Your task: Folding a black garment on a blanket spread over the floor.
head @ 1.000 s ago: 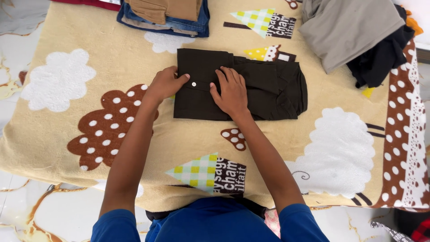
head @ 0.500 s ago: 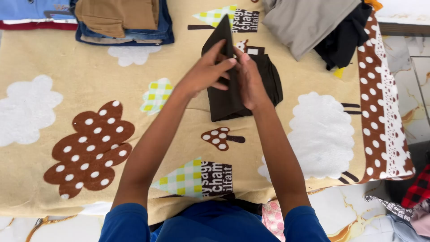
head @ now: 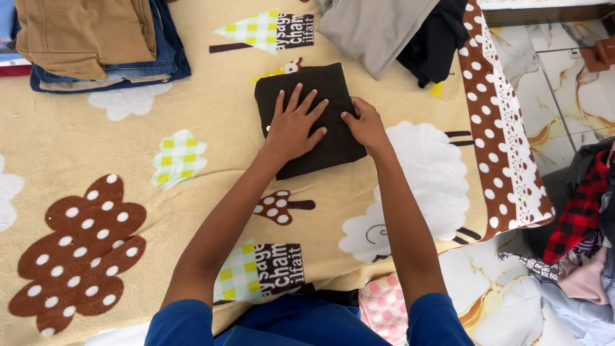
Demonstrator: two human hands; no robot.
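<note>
A stack (head: 96, 38) of folded tan and denim clothes is sitting far left on the fleecy blanket (head: 96, 147). The left hand (head: 296, 125) is pressing, fingers spread, on the dark garment (head: 320, 83), now folded into a flat square mid-blanket instead of lifted. The right hand (head: 365, 125) is pinching its right edge. Grey cloth (head: 378, 22) is lying beyond.

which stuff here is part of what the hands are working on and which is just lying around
In hand:
- folded dark garment, lying flat on the patterned blanket
- left hand, spread flat on the garment
- right hand, pressing its right edge

Lying about:
- stack of folded tan and denim clothes, top left
- grey garment and black garment, top right
- heap of clothes with red plaid on the floor, right
</note>
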